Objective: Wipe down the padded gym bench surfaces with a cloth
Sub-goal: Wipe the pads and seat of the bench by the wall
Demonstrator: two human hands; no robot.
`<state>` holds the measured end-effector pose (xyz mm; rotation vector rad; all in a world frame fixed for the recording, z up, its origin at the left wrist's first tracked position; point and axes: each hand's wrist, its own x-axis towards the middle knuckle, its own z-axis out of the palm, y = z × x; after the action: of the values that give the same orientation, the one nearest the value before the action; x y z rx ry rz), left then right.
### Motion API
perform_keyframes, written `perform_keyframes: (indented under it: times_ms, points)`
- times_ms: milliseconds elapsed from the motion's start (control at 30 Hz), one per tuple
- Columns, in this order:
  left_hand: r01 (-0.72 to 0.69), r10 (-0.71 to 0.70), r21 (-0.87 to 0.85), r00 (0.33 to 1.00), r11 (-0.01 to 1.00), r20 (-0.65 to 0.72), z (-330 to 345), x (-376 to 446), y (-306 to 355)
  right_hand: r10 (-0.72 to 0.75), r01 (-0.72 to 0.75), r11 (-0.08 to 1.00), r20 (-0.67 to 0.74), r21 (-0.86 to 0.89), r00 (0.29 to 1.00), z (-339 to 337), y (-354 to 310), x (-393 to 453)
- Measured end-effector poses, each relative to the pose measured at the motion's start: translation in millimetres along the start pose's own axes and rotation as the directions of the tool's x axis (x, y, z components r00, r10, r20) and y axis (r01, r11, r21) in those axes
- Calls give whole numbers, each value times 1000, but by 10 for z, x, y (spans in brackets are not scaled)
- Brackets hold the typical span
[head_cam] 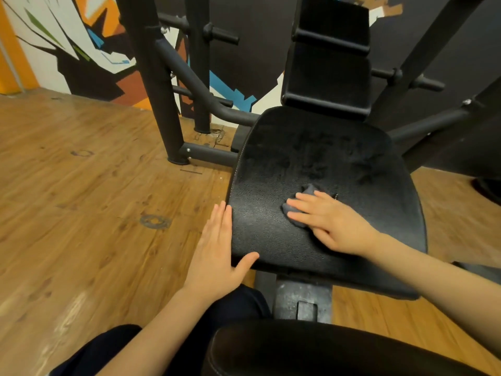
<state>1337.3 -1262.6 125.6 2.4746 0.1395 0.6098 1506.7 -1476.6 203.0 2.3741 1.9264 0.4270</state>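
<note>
Frame [162, 85] & mural [81, 36] behind pad [339, 158]

A black pebble-textured seat pad [325, 191] with pale stitching along its edge carries a dark grey cloth [301, 210]. The frame [160, 85] is matte black. The floor [81, 185] is warm brown wood-grain. The wall mural [89, 44] shows angular orange, white, blue, green, brown and black shapes.

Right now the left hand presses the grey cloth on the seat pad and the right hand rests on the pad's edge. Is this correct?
Not quite: the hands are swapped. In the head view the right hand presses the grey cloth on the seat pad, and the left hand rests on the pad's edge.
</note>
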Motion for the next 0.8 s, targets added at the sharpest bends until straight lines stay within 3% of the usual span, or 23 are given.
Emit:
perform_keyframes:
  times_ms: [100, 167, 300, 400, 500, 567, 700, 800]
  points:
    - [-56, 62, 110, 997, 992, -49, -129, 318, 152, 237, -234, 971, -97, 37, 967, -95, 179, -24]
    - [-84, 97, 147, 992, 986, -82, -231, 605, 329, 308, -311, 951, -110, -5, 945, -132, 180, -8]
    - [-176, 189, 204, 981, 963, -49, -260, 1130, 671, 180, -183, 973, -34, -137, 983, -108, 77, -135]
    - [-228, 231, 250, 973, 941, 16, -140, 1447, 871, 259, -260, 966, -17, -13, 966, -142, 381, -273]
    - [-282, 257, 328, 959, 902, 120, 34, 1730, 1029, 557, -540, 826, -87, 162, 826, -236, 840, -337]
    - [-318, 262, 369, 945, 873, 195, 179, 1884, 1113, 672, -650, 737, -94, 185, 735, -310, 1153, -323]
    - [-336, 252, 379, 934, 862, 255, 451, 2068, 1147, 731, -708, 678, -86, 198, 676, -390, 1693, -165]
    - [-323, 249, 384, 941, 865, 229, 539, 2065, 1097, 850, -789, 513, -74, 339, 521, -397, 1963, -53]
